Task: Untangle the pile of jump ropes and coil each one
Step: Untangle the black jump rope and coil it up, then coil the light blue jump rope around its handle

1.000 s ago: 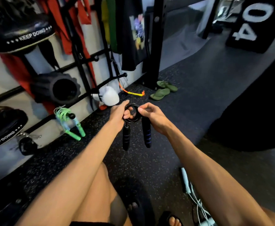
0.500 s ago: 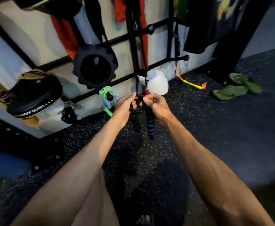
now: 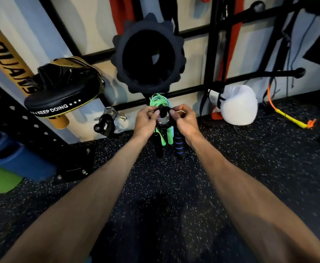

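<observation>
A black jump rope (image 3: pixel 164 123) is wound into a small tight coil. My left hand (image 3: pixel 146 122) and my right hand (image 3: pixel 184 121) both pinch the coil from either side, at arm's length in front of the wall rack. Its two handles hang down below my hands, one black (image 3: pixel 158 147) and one black with blue bands (image 3: pixel 179 146). Directly behind the coil a green jump rope (image 3: pixel 158 100) hangs coiled from a rack peg, its green handles (image 3: pixel 163 138) showing between the black ones.
A black ridged foam roller (image 3: pixel 148 54) sits on a peg above the ropes. A black punch mitt (image 3: pixel 64 92) hangs left, a white boxing glove (image 3: pixel 238 105) right. Spring clips (image 3: pixel 109 120) and an orange-yellow band (image 3: pixel 288 117) hang nearby. Blue and green rollers (image 3: pixel 9 168) lie at the left.
My view has swung left and closer to the wall. Both hands carried the coiled black rope up to the rack, now right in front of the hanging green rope.
</observation>
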Demonstrator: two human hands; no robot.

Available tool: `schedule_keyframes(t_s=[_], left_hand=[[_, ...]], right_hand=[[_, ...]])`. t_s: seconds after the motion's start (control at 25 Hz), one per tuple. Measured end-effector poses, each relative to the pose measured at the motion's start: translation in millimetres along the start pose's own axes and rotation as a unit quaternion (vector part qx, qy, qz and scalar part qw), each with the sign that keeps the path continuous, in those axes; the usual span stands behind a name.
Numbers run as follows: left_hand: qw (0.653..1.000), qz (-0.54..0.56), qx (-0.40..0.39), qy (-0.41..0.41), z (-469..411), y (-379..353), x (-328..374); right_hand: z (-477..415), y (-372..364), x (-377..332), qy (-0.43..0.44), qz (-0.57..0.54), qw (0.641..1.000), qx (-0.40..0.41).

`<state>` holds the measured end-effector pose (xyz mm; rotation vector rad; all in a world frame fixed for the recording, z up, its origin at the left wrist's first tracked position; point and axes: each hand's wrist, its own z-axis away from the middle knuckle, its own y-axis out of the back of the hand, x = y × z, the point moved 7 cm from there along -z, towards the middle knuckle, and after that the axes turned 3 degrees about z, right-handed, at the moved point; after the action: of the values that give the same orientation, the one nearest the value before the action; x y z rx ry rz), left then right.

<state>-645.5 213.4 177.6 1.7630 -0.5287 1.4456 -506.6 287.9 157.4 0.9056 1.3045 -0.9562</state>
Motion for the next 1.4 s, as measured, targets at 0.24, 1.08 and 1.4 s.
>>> schedule_keyframes(t_s=[0.24, 1.08, 1.4], left_hand=[[0.999, -0.006, 0.039, -0.007, -40.9, 2.0, -28.2], [0.960, -0.225, -0.075, 0.147, 17.7, -41.2, -105.1], [0.814, -0.427, -0.394, 0.018, 145.6, -185.5, -30.2]], right_hand=[[-45.2, -16.5, 28.0, 0.004, 0.055, 0.998, 0.035], [26.0, 59.0, 84.1, -0.077, 0.275, 0.958, 0.004], [179.6, 184.5, 95.0, -0.201, 0.406, 0.889, -0.058]])
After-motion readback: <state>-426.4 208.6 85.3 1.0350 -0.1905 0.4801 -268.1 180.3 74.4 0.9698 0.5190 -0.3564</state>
